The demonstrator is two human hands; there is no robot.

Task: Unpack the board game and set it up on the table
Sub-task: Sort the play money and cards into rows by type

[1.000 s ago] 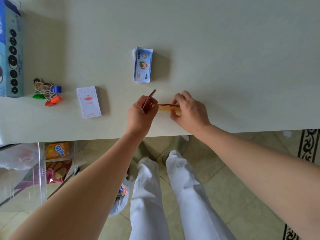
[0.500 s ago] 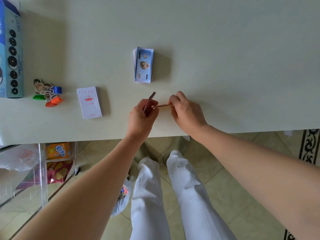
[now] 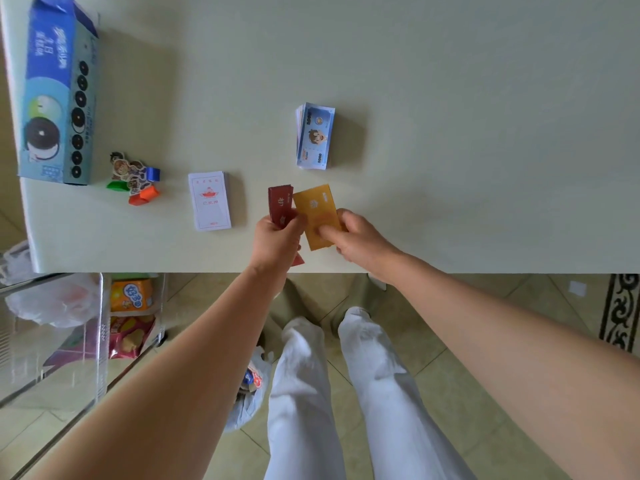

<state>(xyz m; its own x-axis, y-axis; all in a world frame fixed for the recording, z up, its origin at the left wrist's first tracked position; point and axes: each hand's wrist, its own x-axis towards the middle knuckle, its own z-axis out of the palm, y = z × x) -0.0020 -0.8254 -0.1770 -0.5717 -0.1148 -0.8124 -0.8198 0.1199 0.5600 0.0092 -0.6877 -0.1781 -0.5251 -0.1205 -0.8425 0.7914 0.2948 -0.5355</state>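
Yellow card stack (image 3: 317,216): pinched at its near end by the right grip (image 3: 360,239), thumb on the top face and fingers curled under. It sits at the near edge of the tabletop (image 3: 485,133), long axis running from near edge to far edge, with the far end leaning slightly left.

Red card stack (image 3: 280,206): pinched by the left grip (image 3: 277,239), thumb across the face, long axis also near to far. It lies just left of the yellow stack. Their inner edges meet, though whether they touch or overlap is hard to tell.

White card deck (image 3: 209,200): flat on the tabletop, near the red stack on its left, apart from it.

Banknote stack (image 3: 315,136): flat, beyond both held stacks toward the far edge.

Character tokens (image 3: 135,178): a cluster on coloured stands, left of the white deck.

Blue carton (image 3: 55,98): lying along the left edge.

Assessment: sorting is partly done, with two stacks not yet laid down. Bare tabletop lies to the right, on the right grip's side, which suits the yellow stack. The red stack is nearer the gap beside the white deck, within the left grip's reach.
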